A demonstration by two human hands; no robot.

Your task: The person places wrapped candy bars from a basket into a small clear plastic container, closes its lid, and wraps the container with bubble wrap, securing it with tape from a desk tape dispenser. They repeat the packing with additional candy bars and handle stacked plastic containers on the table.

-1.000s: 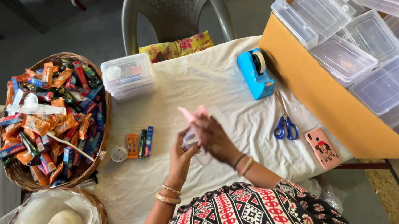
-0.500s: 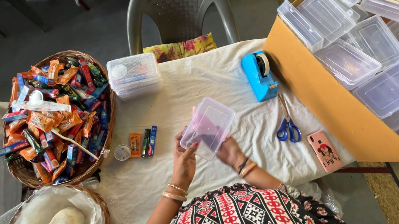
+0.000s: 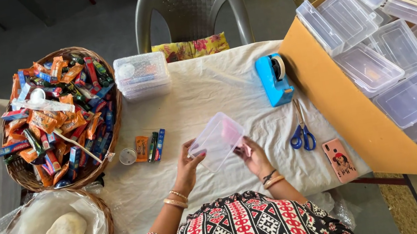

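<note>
Clear box [image 3: 216,141] lower now, between hands [image 3: 189,163].

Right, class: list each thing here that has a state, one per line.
clear box: held in both hands, tilted.
left hand: gripping the box.
right hand: gripping the box.
scissors: closed, flat on the cloth.
phone: face down.
sweets basket: heaped full.
cardboard box: open, holding clear boxes.

Left hand [image 3: 189,162], right hand [image 3: 250,156]: closed grip.

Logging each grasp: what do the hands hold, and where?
A clear plastic box: left hand grips its near-left corner, right hand its right edge.
</note>
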